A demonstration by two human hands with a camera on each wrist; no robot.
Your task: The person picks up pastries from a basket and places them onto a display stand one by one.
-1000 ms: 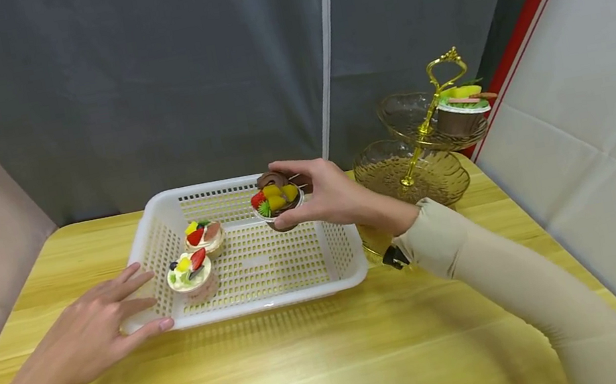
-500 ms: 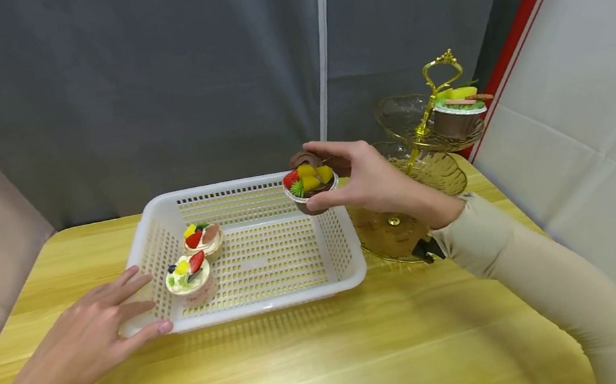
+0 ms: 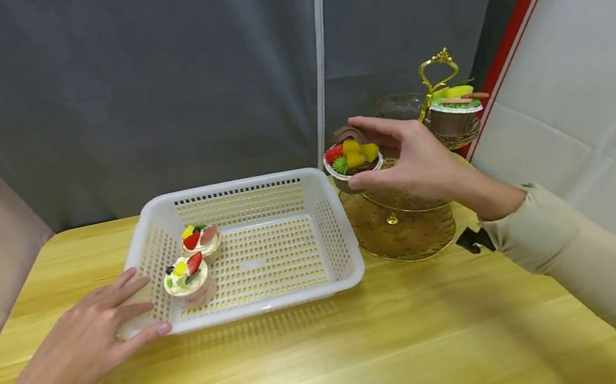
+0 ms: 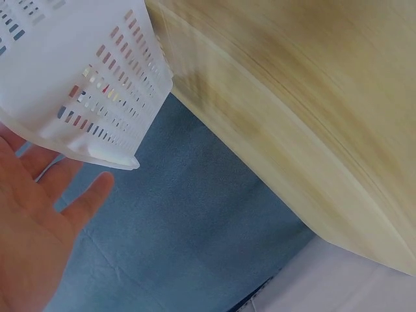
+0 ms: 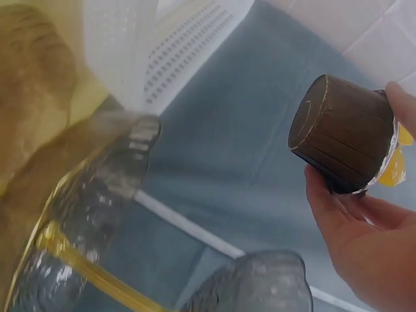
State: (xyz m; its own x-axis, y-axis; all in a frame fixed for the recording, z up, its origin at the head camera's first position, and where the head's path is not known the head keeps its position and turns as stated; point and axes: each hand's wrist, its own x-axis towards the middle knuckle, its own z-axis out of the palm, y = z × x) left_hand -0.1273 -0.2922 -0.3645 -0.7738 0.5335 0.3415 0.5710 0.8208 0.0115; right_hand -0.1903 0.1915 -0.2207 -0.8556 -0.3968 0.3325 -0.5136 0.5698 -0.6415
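My right hand (image 3: pixel 421 156) pinches a chocolate cupcake (image 3: pixel 354 160) topped with strawberry, kiwi and yellow fruit, held up in front of a tiered cake stand (image 3: pixel 403 234) with a gold handle. In the right wrist view the brown paper cup (image 5: pixel 348 133) of that cupcake shows, between thumb and fingers. With fingers spread, my left hand (image 3: pixel 90 334) rests at the left rim of a white plastic basket (image 3: pixel 266 306). Two cream cupcakes lie in the basket's left part: a front one (image 3: pixel 188 280) and a back one (image 3: pixel 202 241).
A brown-cup cupcake (image 3: pixel 455 109) with green cream stands on the stand's top tier. The wooden table (image 3: pixel 289 372) extends in front of the basket. A grey curtain (image 3: pixel 144 90) hangs behind, and a white panel (image 3: pixel 615 52) with red trim is at the right.
My right hand has carried the chocolate cupcake rightward and slightly up, from over the basket to in front of the stand. My left hand has stayed at the basket's rim.
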